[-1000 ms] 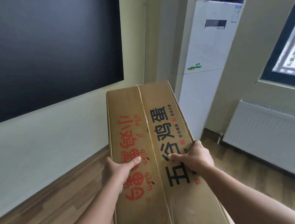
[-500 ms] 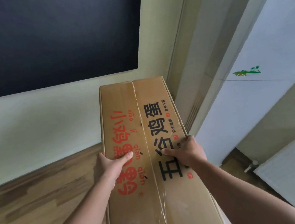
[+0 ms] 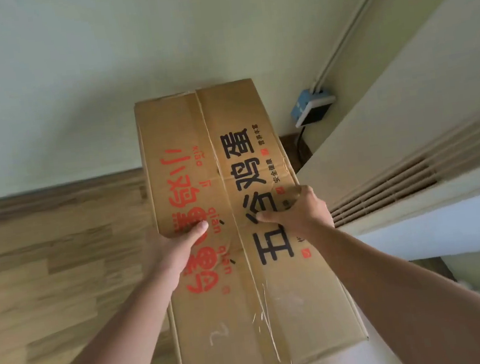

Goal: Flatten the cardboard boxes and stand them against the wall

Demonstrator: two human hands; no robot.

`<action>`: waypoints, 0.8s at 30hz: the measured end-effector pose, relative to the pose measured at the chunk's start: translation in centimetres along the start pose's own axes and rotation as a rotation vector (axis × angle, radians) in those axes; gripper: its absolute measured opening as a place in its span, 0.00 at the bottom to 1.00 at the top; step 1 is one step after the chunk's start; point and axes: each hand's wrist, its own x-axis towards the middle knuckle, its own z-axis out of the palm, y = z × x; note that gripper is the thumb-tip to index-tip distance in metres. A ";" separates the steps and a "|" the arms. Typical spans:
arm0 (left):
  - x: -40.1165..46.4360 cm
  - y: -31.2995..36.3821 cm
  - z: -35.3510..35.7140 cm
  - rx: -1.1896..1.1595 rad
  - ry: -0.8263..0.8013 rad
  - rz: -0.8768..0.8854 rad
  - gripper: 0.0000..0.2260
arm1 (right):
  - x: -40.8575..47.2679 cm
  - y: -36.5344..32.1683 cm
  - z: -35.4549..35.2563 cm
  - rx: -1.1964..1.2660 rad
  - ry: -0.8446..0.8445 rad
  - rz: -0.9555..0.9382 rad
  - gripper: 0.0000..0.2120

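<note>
Pale wall (image 3: 71,81) and white air-conditioner cabinet (image 3: 408,147) just beyond the held cardboard box (image 3: 246,300).

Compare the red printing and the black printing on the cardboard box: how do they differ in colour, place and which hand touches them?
The red printing lies on the box's left half; the black printing lies on its right half. The left hand lays its thumb over the red printing, while the right hand covers part of the black printing. Both run lengthwise along the cardboard box, either side of the taped seam.
</note>
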 end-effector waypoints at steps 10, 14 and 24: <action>15.9 -8.4 13.9 0.047 0.096 -0.119 0.48 | 21.2 6.5 12.6 -0.016 -0.087 0.024 0.54; 20.9 -11.9 18.9 0.064 0.146 -0.132 0.47 | 28.1 9.0 16.8 -0.013 -0.102 -0.005 0.51; 29.6 -14.2 26.8 0.104 0.195 -0.079 0.45 | 39.1 11.5 21.6 0.047 -0.065 -0.071 0.52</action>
